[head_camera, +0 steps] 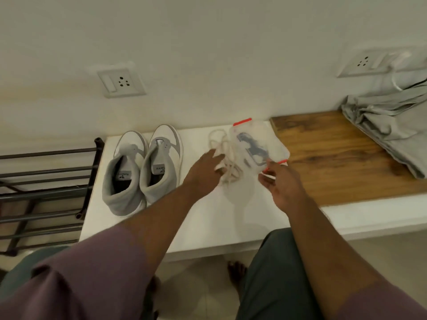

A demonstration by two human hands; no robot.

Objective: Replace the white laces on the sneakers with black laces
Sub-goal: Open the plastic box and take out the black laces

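Here the left hand [208,168] lay with fingers straight on a tangle of white laces [225,155], while the right hand [280,183] pinched the red-edged corner of a clear plastic pouch [256,144] holding dark laces [253,146]. The white laces were a loose cream heap on the white bench [208,222], between the two hands and partly under the pouch. Left of the left hand stood the pair of white-and-grey sneakers [143,167], unlaced, toes toward the wall [208,54].
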